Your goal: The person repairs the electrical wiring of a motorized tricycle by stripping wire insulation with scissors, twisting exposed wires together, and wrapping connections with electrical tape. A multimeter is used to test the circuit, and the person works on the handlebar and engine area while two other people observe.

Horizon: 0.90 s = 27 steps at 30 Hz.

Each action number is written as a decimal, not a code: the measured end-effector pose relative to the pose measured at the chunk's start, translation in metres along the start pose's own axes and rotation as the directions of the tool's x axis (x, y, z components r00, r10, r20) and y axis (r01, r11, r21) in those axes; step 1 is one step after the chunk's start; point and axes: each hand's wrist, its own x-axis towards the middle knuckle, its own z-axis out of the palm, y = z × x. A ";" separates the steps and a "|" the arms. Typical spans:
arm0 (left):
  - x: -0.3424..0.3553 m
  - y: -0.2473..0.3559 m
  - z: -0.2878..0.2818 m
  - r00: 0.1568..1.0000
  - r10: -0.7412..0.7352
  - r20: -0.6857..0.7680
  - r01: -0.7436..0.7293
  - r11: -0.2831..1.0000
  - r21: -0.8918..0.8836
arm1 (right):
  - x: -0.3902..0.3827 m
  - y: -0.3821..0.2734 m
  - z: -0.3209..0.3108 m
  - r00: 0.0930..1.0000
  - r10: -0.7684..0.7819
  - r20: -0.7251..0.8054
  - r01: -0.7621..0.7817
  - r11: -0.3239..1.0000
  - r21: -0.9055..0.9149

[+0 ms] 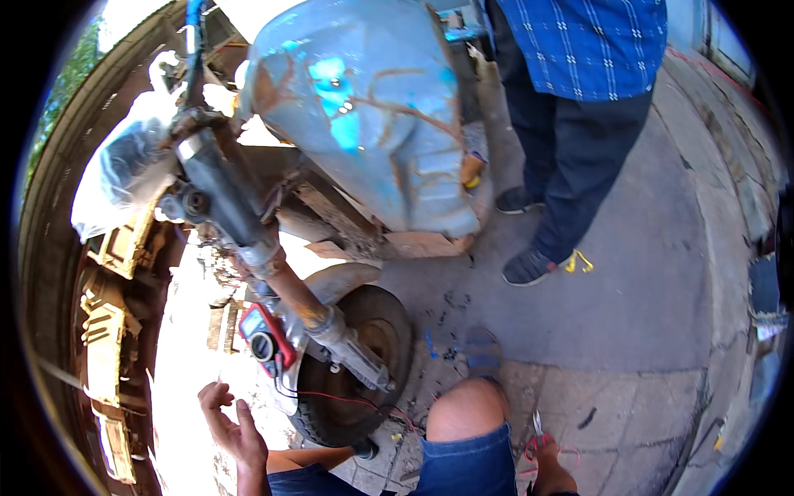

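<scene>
My left hand (236, 426) is raised at the lower left, fingers loosely bent and apart, with nothing in it. Nearest to it is a red multimeter (266, 339) with a round dial, resting against the front wheel's fender. A black and a red lead run from the meter past the tyre (364, 318). At the lower right my right hand (546, 459) is closed on a hand tool with silver jaws (538, 423) and red handles; whether pliers or scissors is hard to tell. A thin red wire loops about that hand.
A worn motorcycle fork leg (223, 194) slants down to the wheel. Behind it stands a scratched blue body panel (372, 124). Another person in dark trousers (571, 157) stands at the far right, a yellow object (579, 262) by their shoe. Small dark scraps (451, 306) litter the floor.
</scene>
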 end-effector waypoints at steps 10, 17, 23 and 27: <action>0.017 0.067 0.016 0.983 0.147 0.108 -0.149 0.989 0.014 | 0.023 -0.009 0.007 0.968 -0.247 0.038 0.239 0.876 -0.420; 0.014 0.071 0.010 0.981 0.157 0.113 -0.161 0.987 0.027 | -0.004 -0.008 -0.018 0.968 -0.250 0.015 0.246 0.936 -0.251; 0.001 0.061 -0.009 0.996 0.059 0.066 -0.059 0.998 0.000 | -0.024 0.002 -0.011 0.687 -0.725 -0.047 0.687 0.670 -0.281; -0.010 0.052 -0.023 1.000 -0.013 0.022 0.015 0.996 -0.090 | -0.006 -0.008 -0.025 0.788 -0.612 -0.071 0.607 0.791 -0.077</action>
